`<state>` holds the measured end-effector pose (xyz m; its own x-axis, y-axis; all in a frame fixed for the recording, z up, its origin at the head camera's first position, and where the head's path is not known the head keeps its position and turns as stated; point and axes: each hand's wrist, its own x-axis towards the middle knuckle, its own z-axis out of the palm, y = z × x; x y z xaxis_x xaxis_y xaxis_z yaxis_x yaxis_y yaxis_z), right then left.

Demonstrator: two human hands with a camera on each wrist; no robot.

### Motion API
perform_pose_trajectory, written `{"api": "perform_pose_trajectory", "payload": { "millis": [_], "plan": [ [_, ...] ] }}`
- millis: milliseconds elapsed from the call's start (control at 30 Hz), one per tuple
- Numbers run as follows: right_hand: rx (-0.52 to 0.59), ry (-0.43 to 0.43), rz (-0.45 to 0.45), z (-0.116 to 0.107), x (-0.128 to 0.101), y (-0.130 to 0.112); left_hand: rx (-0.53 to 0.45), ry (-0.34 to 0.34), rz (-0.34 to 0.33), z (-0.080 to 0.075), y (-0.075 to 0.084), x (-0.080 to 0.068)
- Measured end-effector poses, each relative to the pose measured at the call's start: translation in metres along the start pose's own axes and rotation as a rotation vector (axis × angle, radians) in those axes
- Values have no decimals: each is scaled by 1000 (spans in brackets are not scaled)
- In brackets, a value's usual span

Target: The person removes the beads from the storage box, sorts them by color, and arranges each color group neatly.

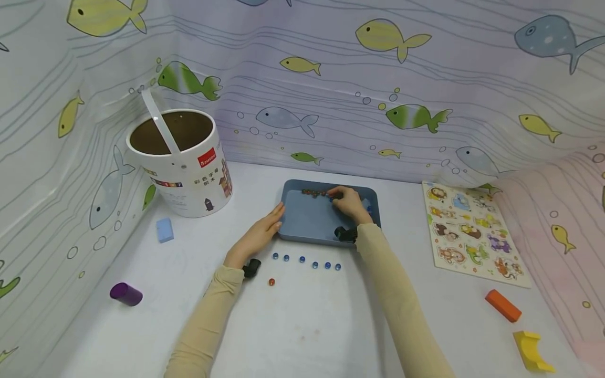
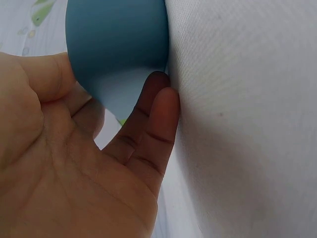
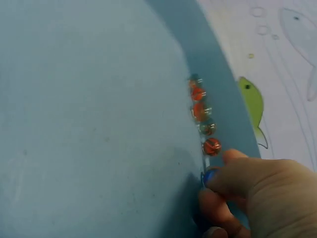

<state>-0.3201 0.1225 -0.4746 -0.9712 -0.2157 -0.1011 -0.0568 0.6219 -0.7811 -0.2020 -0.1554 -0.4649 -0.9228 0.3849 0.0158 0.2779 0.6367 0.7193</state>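
A blue marble (image 3: 210, 177) sits inside the tray (image 1: 307, 223), along its far side, pinched between the thumb and a finger of the right hand (image 1: 348, 202). That hand reaches over the tray with the forearm slanting in from the lower right. The left hand (image 1: 257, 237) has its fingers extended against the tray's left end. The pinched marble is glossy and deep blue, partly hidden by the thumb. Just beside it, orange and clear marbles (image 3: 212, 146) line up along the tray wall.

In front of the tray, six blue marbles (image 1: 302, 259) form a loose row on the table (image 1: 331, 325), with a lone orange marble (image 1: 271, 282) nearer the person. Farther out stand a white bucket (image 1: 194, 181) at left and an animal puzzle board (image 1: 472, 233) at right.
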Motion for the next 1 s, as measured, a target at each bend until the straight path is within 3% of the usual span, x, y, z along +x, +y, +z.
{"api": "perform_pose_trajectory", "payload": {
  "millis": [167, 500, 1000],
  "plan": [
    [-63, 1, -13, 0, 0, 0, -1, 3, 15, 1, 0, 2],
    [-20, 2, -49, -12, -10, -5, 1, -5, 10, 2, -2, 0],
    [197, 34, -141, -55, -77, 1, 16, 7, 12, 1, -2, 1]
  ]
}}
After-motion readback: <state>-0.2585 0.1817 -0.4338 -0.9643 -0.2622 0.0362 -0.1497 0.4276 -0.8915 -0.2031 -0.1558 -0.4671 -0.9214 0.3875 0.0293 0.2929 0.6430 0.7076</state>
